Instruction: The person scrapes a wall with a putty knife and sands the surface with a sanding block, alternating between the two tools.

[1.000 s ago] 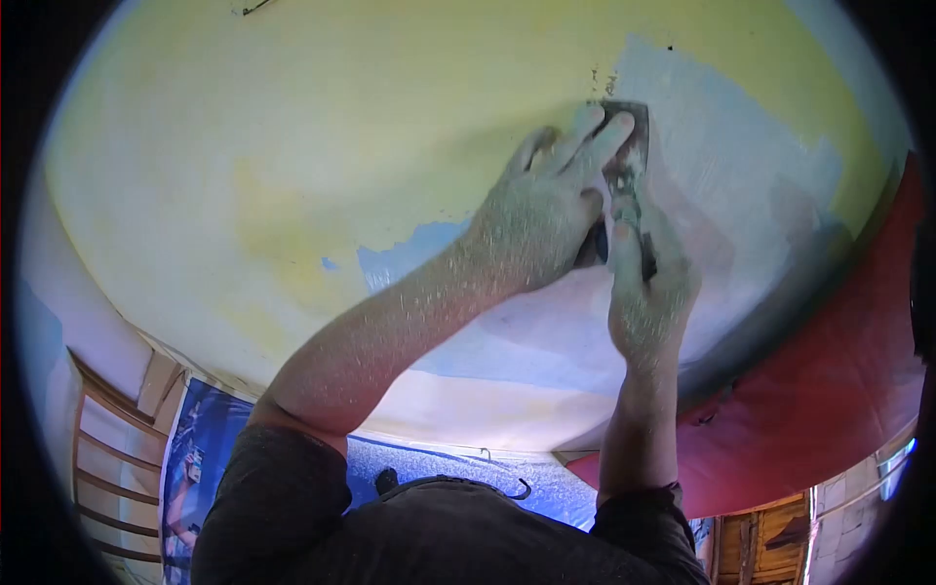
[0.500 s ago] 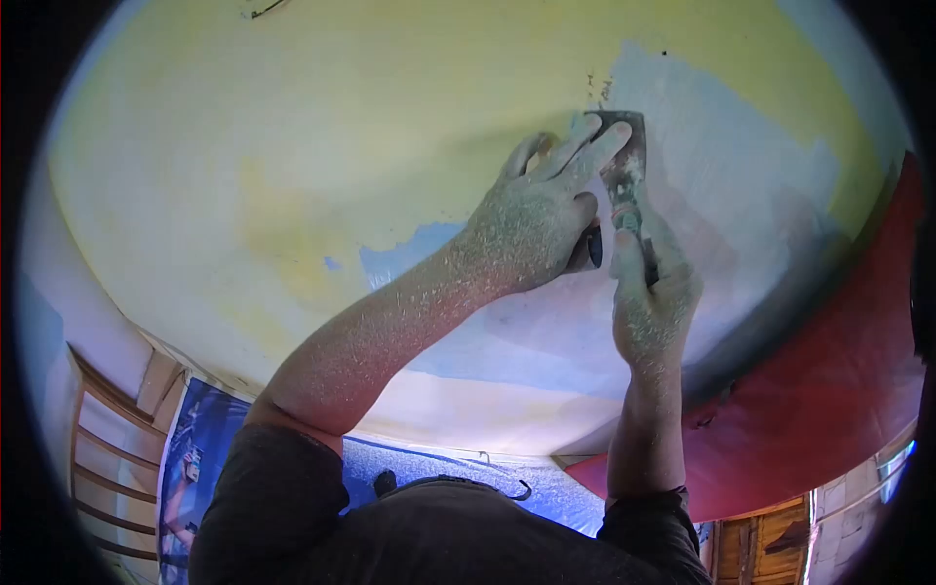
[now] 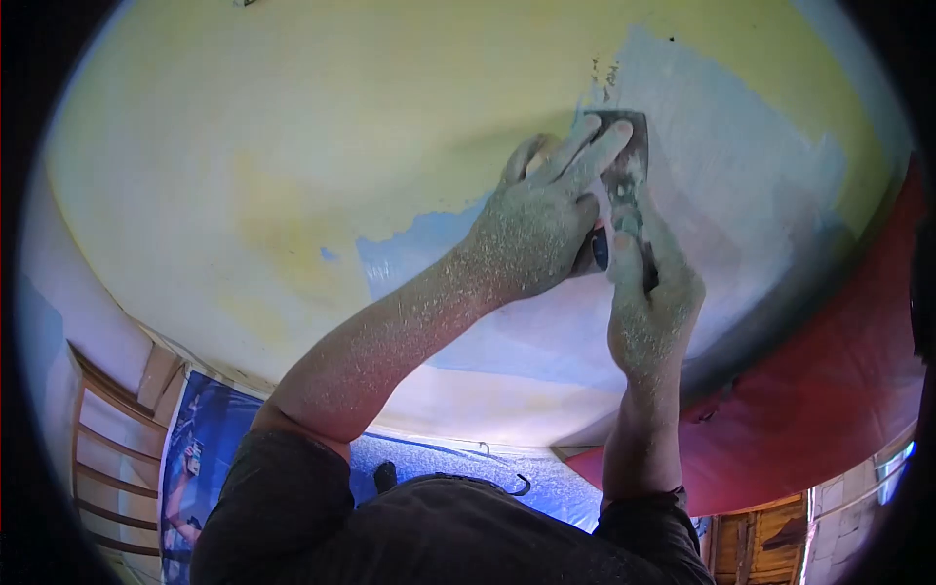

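My right hand (image 3: 655, 302), dusted with pale powder, is wrapped round the handle of a putty knife (image 3: 626, 161). Its dark, smeared blade points up against a painted wall (image 3: 370, 127). Two outstretched fingers of my left hand (image 3: 531, 234) lie on the blade, while its other fingers are bent. A dark, rounded object (image 3: 598, 250) shows beneath the left thumb and palm; most of it is hidden, so its kind cannot be told. Around the blade, a whitish-blue patch (image 3: 726, 136) meets yellow paint. Small dark marks (image 3: 604, 78) sit just above the blade.
A red sheet (image 3: 799, 390) spreads at the lower right. Below the wall lies a blue, speckled surface (image 3: 429, 468) with a dark hook (image 3: 523, 485). Wooden slats (image 3: 112, 448) and a blue printed poster (image 3: 210, 419) are at the lower left.
The wall marks sit slightly higher in view, while both hands and the putty knife keep nearly the same place. The blade has thus slid a little down the wall.
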Tool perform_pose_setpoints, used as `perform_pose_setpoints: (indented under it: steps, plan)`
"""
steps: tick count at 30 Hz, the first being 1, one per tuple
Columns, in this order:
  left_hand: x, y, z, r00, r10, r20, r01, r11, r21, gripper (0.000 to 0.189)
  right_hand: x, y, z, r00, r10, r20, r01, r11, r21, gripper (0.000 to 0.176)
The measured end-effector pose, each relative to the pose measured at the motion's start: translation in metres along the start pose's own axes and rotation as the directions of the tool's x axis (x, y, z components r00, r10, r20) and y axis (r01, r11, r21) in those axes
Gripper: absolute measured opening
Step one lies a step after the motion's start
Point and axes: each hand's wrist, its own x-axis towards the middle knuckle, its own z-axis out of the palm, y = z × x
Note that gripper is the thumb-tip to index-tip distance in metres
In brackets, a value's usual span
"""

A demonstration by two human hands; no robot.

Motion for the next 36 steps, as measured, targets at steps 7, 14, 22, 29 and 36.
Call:
perform_pose_setpoints:
  steps: [7,14,22,29,36]
  plan:
    - [0.018,-0.008,-0.011,0.994,-0.046,0.098,0.037,0.996,0.086,0.029,0.016,0.001,0.009,1.000,-0.012,-0.006,0.012,0.999,0.048,0.045]
    - [0.039,-0.008,-0.019,0.998,-0.041,0.056,0.035,0.993,0.112,0.037,0.030,-0.012,0.004,0.993,0.117,0.025,-0.118,0.989,0.088,0.045]
    - [0.021,0.010,-0.002,0.999,-0.046,-0.021,0.046,0.999,0.028,0.049,0.011,-0.006,0.000,0.997,0.068,-0.024,-0.063,0.984,0.168,0.044]
    - [0.042,0.006,-0.014,0.996,-0.082,0.027,0.078,0.990,0.117,0.054,0.034,-0.016,-0.003,0.997,0.078,-0.030,-0.073,0.987,0.146,0.039]
    - [0.052,0.003,-0.013,0.997,-0.075,0.019,0.071,0.984,0.163,0.048,0.043,-0.006,0.003,0.999,0.038,-0.038,-0.030,0.982,0.188,0.039]
